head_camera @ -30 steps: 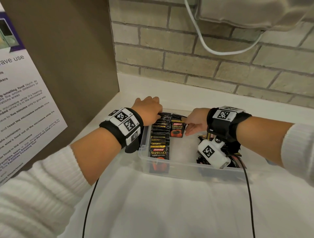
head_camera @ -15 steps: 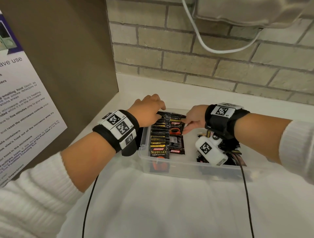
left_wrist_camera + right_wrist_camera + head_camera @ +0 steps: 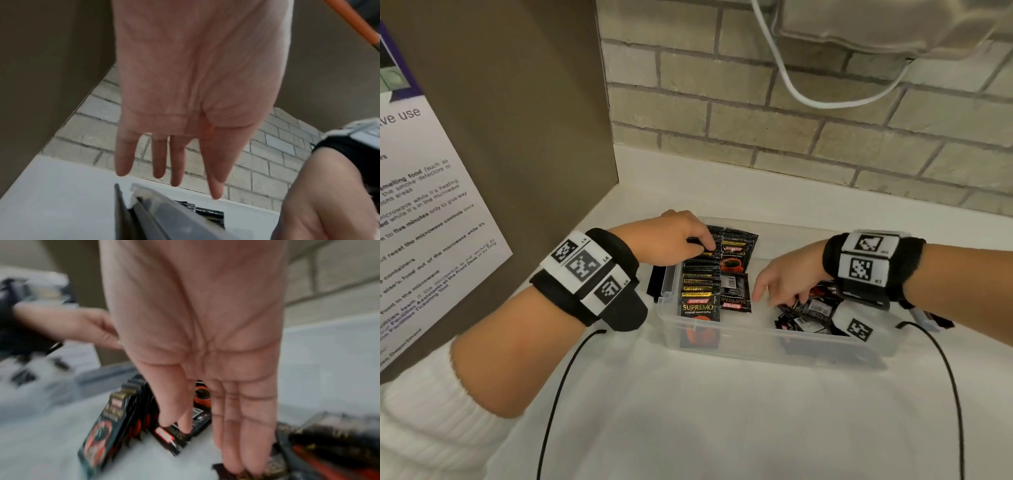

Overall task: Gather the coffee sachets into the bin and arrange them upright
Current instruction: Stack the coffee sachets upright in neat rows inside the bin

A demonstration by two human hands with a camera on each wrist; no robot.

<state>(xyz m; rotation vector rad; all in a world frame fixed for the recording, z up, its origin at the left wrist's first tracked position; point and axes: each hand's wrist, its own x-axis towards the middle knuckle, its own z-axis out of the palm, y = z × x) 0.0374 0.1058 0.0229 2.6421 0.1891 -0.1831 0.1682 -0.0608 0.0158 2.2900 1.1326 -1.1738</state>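
Observation:
A clear plastic bin (image 3: 739, 342) stands on the white counter. A row of black Kopiko sachets (image 3: 700, 284) stands upright along its left side. Beside the row, two sachets (image 3: 736, 294) lie flat. My left hand (image 3: 698, 241) rests with straight fingers on the far end of the row; the left wrist view shows the fingers (image 3: 174, 162) extended above the bin rim (image 3: 164, 203). My right hand (image 3: 774, 291) reaches down, fingers straight, its fingertips (image 3: 236, 464) touching a loose pile of sachets (image 3: 808, 311) at the bin's right. It grips nothing.
A brown panel with a poster (image 3: 431, 222) walls off the left. A brick wall (image 3: 791, 137) with a white cable (image 3: 825, 99) runs behind. A dark flat thing (image 3: 655, 284) leans on the bin's left outer wall. Black wrist cables (image 3: 955, 394) trail over the near counter.
My right hand left the sachets beside the row's far end and moved right and nearer, onto the loose pile. Two sachets now lie flat beside the row. My left hand stays on the row.

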